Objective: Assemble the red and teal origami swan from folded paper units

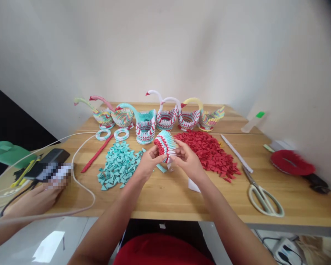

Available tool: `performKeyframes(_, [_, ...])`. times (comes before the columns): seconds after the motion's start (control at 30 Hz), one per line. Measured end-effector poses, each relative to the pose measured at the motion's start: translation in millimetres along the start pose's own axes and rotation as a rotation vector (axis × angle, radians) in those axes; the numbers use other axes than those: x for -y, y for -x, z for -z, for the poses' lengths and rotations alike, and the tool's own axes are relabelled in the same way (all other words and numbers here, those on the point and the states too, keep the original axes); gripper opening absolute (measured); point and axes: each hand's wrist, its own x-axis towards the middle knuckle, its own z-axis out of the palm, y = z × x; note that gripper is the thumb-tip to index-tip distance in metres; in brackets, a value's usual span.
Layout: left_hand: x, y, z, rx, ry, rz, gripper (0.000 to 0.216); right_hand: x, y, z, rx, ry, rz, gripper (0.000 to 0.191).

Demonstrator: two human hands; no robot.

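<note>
Between my two hands is a round paper origami piece (163, 141) built of folded red, white and turquoise units, tilted on its side above the table. My left hand (151, 159) grips its lower left edge. My right hand (185, 156) is closed on its right side, the fingertips among the pointed units. A heap of turquoise folded paper pieces (118, 165) lies by my left hand. To the right of my right hand spreads a larger heap of red folded paper pieces (209, 152). A small white paper (193, 185) lies below my right wrist.
Several paper swans, one turquoise-necked (145, 127), stand along the back. Scissors (264, 198), a white strip (236, 152) and a red paper ring (292, 162) lie right. Leftward are a red strip (97, 152), white cable (84, 187) and another person's hand (33, 200) at a black device (51, 162).
</note>
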Motion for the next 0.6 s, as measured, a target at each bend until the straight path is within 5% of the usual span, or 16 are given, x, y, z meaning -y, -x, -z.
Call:
performKeyframes(0.23, [1.3, 0.2, 0.6, 0.011, -0.029, -0.004, 0.049, 2.3, -4.4, -2.0, -0.007, -0.052, -0.047, 0.085])
performKeyframes(0.6, [-1.9, 1.8, -0.7, 0.014, -0.057, 0.012, 0.04, -0.9, -3.3, -3.7, 0.009, 0.066, 0.006, 0.081])
